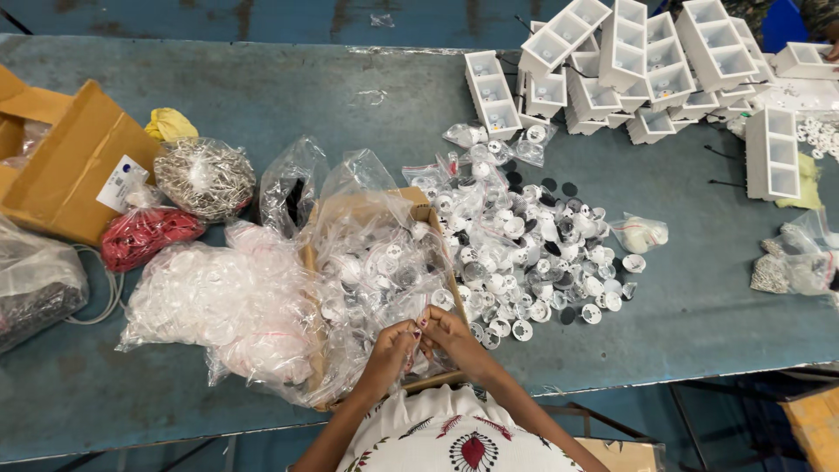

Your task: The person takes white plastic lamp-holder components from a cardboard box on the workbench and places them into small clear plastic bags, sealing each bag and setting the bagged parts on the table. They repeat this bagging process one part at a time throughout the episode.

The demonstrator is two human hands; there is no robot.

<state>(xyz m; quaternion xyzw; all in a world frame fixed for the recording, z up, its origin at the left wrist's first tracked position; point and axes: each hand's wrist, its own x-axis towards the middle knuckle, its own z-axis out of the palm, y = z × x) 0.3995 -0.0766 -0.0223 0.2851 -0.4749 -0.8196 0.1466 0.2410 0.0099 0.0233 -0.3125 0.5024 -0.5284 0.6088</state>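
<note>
We hold our left hand (391,348) and right hand (444,330) pinched together on a small clear bag (418,336) at the desk's (699,315) near edge. Open room lies right; a brown carton (65,162) with a white label (121,182) sits far left.

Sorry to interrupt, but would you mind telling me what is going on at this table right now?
A person at a blue-green table has the left hand and right hand together at a small clear plastic bag, over a cardboard tray full of such bags. A heap of small white ring-shaped parts lies just right of the tray. White compartment holders are stacked at the far right, and bags of red pieces and metal pieces sit left.
</note>
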